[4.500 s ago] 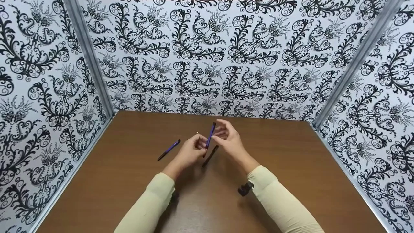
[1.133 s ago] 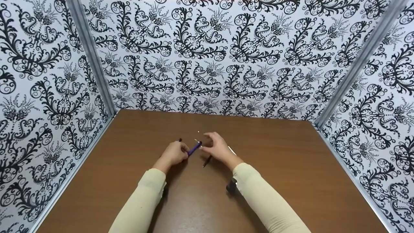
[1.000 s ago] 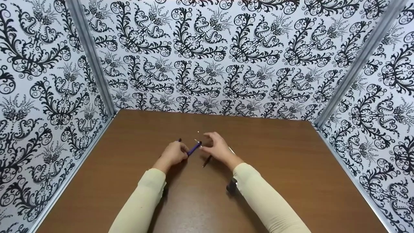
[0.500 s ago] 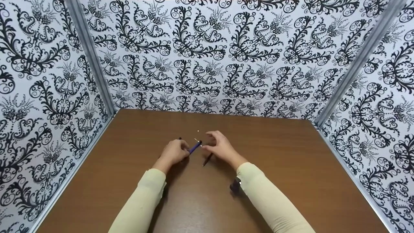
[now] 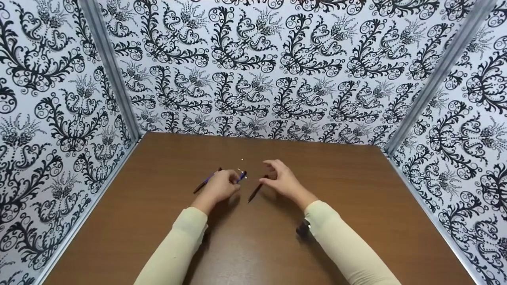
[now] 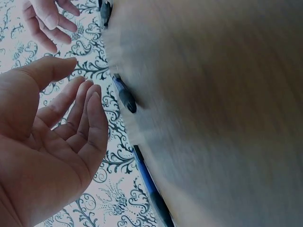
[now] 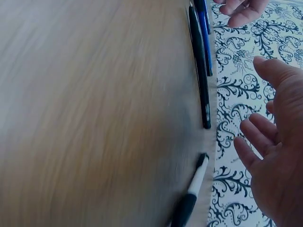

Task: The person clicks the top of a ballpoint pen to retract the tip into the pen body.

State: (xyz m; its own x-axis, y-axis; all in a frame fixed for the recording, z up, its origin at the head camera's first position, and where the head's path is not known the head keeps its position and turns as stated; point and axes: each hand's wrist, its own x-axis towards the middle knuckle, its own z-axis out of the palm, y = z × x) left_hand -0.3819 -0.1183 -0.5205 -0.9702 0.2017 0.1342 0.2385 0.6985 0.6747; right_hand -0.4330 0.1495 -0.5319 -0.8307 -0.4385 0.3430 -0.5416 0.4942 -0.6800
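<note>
Neither hand holds anything. My left hand (image 5: 221, 186) hovers with loosely bent fingers over a blue pen (image 5: 242, 175); in the left wrist view that pen (image 6: 124, 94) lies on the table, apart from the hand. Another blue pen (image 5: 204, 185) lies just left of it, partly covered by the hand in the head view. My right hand (image 5: 288, 184), fingers apart, is above a black pen (image 5: 257, 190). A white pen with a black grip (image 7: 189, 198) shows in the right wrist view; in the head view the right hand or forearm hides it.
Tiny pale bits, too small to identify, lie beyond the middle blue pen, one of them a short thin piece (image 5: 239, 170). The brown table (image 5: 245, 245) is bounded by patterned walls (image 5: 253, 71) at the back and both sides.
The blue pen held up between both hands 4.5 seconds ago now lies on the table, out of my left hand. Lately the right hand has drawn back to the right, uncovering more of the black pen.
</note>
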